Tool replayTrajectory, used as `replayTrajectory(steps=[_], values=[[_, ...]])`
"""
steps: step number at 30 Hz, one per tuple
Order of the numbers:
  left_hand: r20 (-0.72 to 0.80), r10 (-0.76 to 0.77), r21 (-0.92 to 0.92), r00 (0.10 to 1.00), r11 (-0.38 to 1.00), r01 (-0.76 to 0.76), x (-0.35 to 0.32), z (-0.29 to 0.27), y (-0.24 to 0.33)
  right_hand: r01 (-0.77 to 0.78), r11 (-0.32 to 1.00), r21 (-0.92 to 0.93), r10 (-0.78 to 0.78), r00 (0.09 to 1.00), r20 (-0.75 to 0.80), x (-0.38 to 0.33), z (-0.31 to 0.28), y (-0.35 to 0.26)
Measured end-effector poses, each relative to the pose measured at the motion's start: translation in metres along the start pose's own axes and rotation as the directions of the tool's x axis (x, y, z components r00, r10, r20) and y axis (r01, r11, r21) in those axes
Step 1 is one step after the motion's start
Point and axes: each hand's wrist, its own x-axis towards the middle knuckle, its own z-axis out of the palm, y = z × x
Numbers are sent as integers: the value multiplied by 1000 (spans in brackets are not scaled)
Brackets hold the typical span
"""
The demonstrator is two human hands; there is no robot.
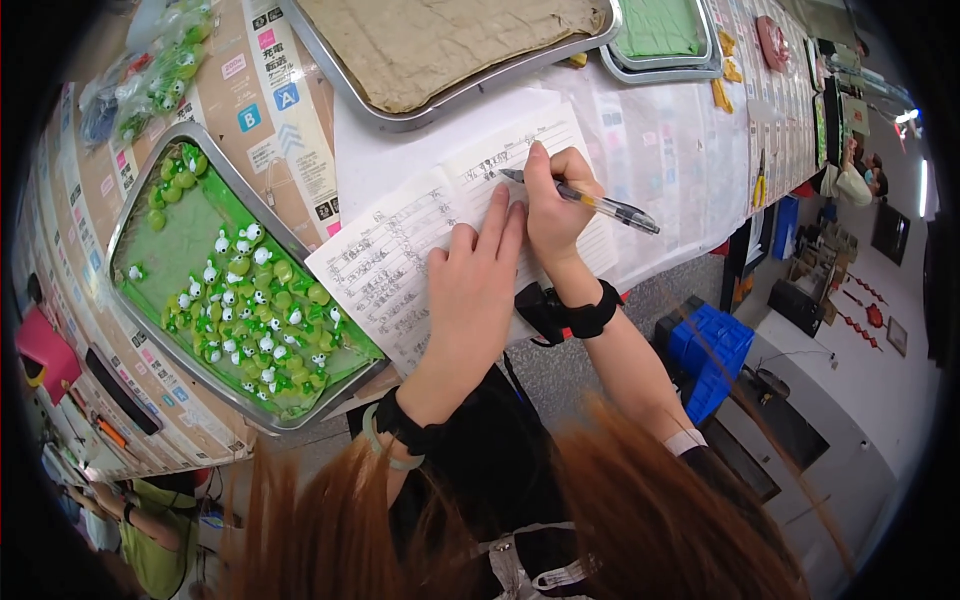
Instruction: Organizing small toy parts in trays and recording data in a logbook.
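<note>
Hair foremost; notebook edge near tray; right grip: open sheeting rightward.

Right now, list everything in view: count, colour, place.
table: one, brown and white coverings, across the upper half
notebook: one, white, middle
pen: one, clear and black, over the notebook
left tray: one, silver rim, green inside, left of the notebook
figures: many, green and white, in the left tray
brown-lined tray: one, silver rim, top middle
green-lined tray: at least one, silver rim, right of the brown-lined tray
bag: at least one, clear, upper left
pliers: one pair, yellow-handled, table's right part
crates: count unclear, blue, right
co-worker: one, yellow-green top, lower left
hair: reddish-brown, lower edge
left hand: one, bare, on the notebook
right hand: one, bare, holding the pen
</note>
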Motion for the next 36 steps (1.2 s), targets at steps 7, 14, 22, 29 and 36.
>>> replayTrajectory(steps=[7, 14, 22, 29, 36], values=[[34, -4, 60, 999, 998, 2, 3, -2, 3, -18, 1000, -24, 18, 1000, 11, -1, -1, 1], [23, -14, 27, 1000, 1000, 14, 3, -2, 0, 21, 997, -77, -21, 1000, 8, -1, 2, -1], [14, -7, 32, 1000, 999, 6, 3, 0, 1, 20, 997, -69, -20, 1000, 5, -1, 0, 4], [1, -2, 26, 1000, 1000, 2, 3, 0, 1, 20, 999, -50, -20, 1000, -8, 0, 2, 0], [-10, 3, 21, 1000, 1000, -3, 2, 1, -1, 44, 996, -72, -44, 999, -12, -1, 2, 2]])
